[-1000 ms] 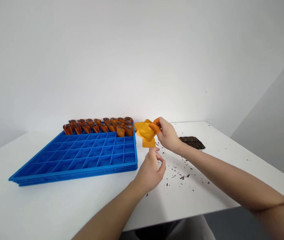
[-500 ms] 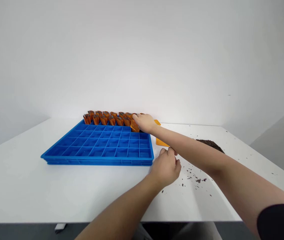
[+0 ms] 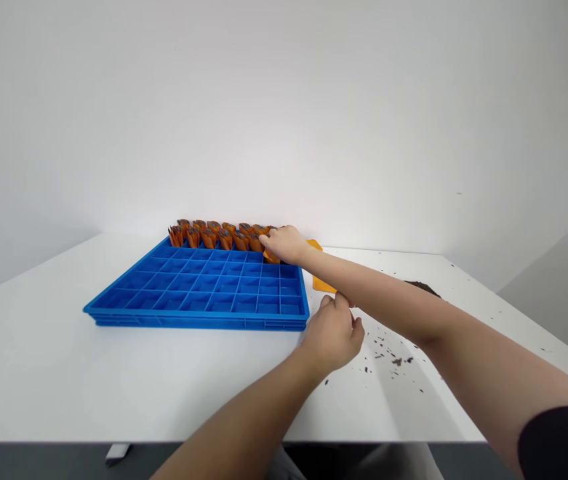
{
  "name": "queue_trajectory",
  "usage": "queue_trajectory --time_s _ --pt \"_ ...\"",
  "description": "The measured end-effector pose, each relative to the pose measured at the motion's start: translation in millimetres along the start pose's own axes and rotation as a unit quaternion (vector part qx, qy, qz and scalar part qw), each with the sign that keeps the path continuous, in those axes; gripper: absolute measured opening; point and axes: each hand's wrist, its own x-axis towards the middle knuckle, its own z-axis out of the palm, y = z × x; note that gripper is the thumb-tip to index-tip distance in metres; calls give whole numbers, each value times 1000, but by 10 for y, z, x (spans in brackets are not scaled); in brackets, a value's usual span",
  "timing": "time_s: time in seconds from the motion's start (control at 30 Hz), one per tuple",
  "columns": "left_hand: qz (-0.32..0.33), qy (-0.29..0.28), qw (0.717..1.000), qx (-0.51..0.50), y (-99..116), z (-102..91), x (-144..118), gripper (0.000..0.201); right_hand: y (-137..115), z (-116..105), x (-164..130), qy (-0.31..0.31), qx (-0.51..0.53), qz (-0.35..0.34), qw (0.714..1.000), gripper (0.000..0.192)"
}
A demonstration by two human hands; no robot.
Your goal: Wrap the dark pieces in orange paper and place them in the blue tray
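— So, from the head camera, where is the right hand (image 3: 284, 243) now?
— Stretched across to the far right corner of the blue tray (image 3: 199, 319), fingers closed around an orange packet (image 3: 270, 255) that sits low at a compartment in the second row, just beside the filled packets (image 3: 217, 235) along the back.
— And a second ago?
— That hand held the packet up off the tray, beside the orange sheets (image 3: 323, 285). Half a second ago it was already at this corner; since then it has sunk only slightly, so the packet looks close to seated. Whether it touches the compartment floor I cannot tell.
— The left hand (image 3: 335, 331)?
— Loosely curled over the white table (image 3: 39, 373), thumb and forefinger pinched near the edge of the sheets; whether it grips anything is hidden. It has barely shifted.
— Anything else?
— Dark crumbs (image 3: 394, 360) scattered to the right, and a dark pile (image 3: 421, 287) behind the forearm. The view has swung left since the earliest frame.
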Motion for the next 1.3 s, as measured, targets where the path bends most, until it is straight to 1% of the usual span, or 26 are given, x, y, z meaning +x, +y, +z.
queue_trajectory --time_s 0.23,0.5,0.6,0.67,0.83,1.0,1.17,1.3 --pt "13 -4 1000 11 -30 22 2 28 -42 -21 -14 15 -15 -17 1000 26" --pt "19 -5 1000 -2 -7 -4 -11 31 -34 -35 -3 1 -9 -21 1000 27" --pt "9 -6 1000 1 3 -2 -5 30 -48 -39 13 -5 3 -18 1000 28" --pt "0 -8 1000 3 8 -3 0 28 -60 -28 25 -8 16 -4 1000 29" --pt "-2 -16 1000 3 7 -6 9 27 -47 43 29 -6 49 41 998 28" --pt "5 -16 1000 6 -9 1 11 28 -4 109 -2 -1 75 62 995 27" --pt "4 -29 999 16 -27 14 -2 28 3 201 -59 26 72 50 996 25" --pt "13 -36 999 29 -44 23 -10 26 -8 291 -92 22 84 21 996 24"
